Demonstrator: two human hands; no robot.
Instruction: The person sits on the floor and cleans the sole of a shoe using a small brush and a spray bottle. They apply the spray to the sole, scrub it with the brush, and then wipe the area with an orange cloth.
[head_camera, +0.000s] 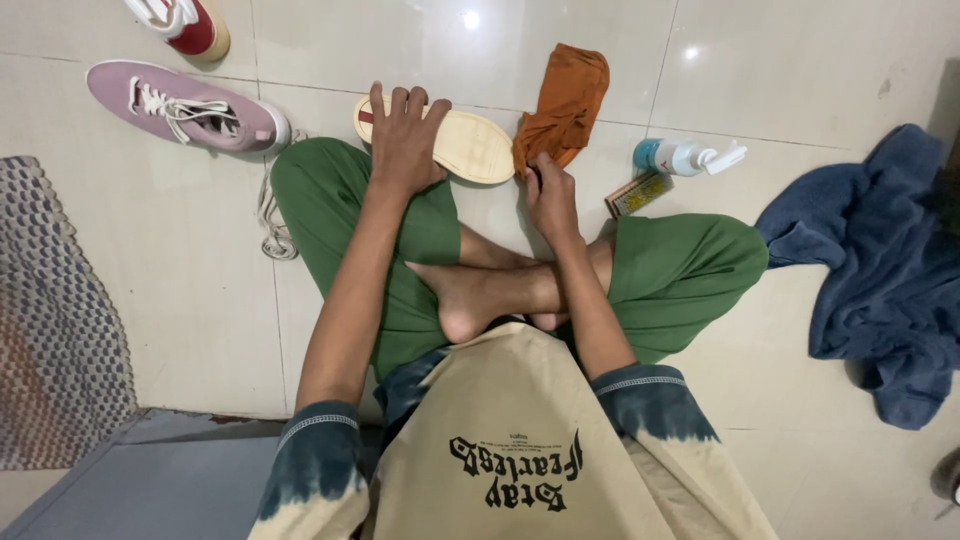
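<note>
On glossy tile: left hand (403, 140) spread flat on upturned shoe sole (470, 146); right hand (550, 195) pinching orange cloth (565, 105).

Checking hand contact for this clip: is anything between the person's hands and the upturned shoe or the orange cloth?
Nothing visible. The left hand lies flat on the upturned shoe, sole up on the tiled floor. The right hand already touches the lower end of the orange cloth, beside the shoe's toe end.

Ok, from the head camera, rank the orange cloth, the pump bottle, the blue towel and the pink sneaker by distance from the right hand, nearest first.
1. Orange cloth: touching the right hand, just above it.
2. Pump bottle: to its right.
3. Blue towel: far right.
4. Pink sneaker: far left, beyond the left hand.
</note>
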